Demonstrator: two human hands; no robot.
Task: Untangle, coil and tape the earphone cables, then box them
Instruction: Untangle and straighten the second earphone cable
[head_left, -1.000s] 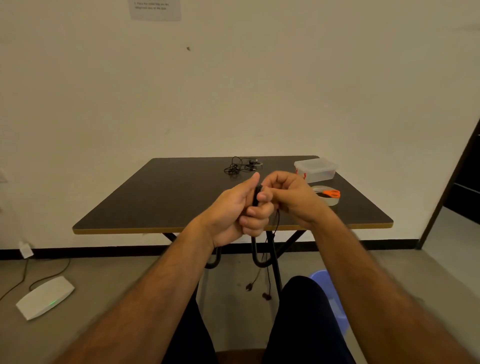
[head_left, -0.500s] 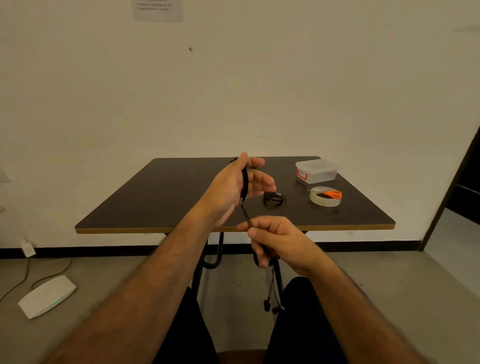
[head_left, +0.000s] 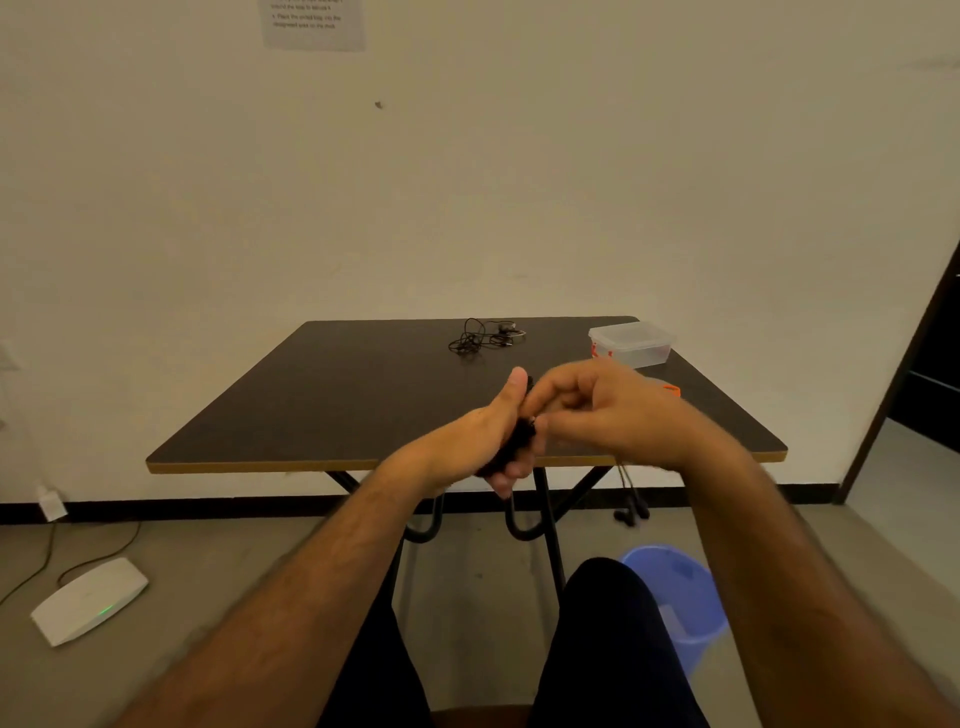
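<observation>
**Black cable going onto your left hand, turn by turn**

Head view: you are clamping the coiled earphone cable (head_left: 511, 441) in your left hand (head_left: 485, 441) while your right hand (head_left: 605, 410), fingers pinched on the strand, is laying another loop. The earbuds (head_left: 631, 512) are dangling below the table (head_left: 332, 395). Next, I judge, you are needing tape, with the tangled earphones (head_left: 483, 336) and box (head_left: 631, 343) waiting beyond

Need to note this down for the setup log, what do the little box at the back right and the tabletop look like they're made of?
The box looks like translucent, slightly frosted plastic with a snap-on lid: its walls let light through. The tabletop looks like dark matte laminate over board, judging by its paler edge band, though solid wood can't be ruled out.
</observation>
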